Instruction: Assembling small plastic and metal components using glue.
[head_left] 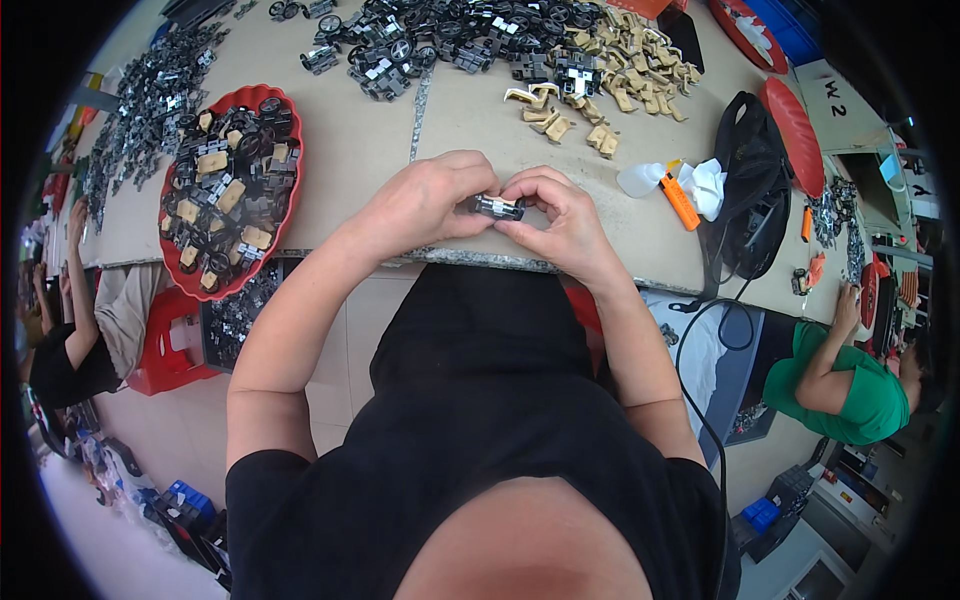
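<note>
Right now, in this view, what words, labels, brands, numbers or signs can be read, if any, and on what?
Pale panel, upper right: large dark characters, legible, but I don't copy written text.
Orange tool on the table: any print is too small to read.
Small dark part between left hand and right hand: no readable text.

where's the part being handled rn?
Head view, above centre: the small part is held between the left hand and right hand, near the table's front edge.
</note>
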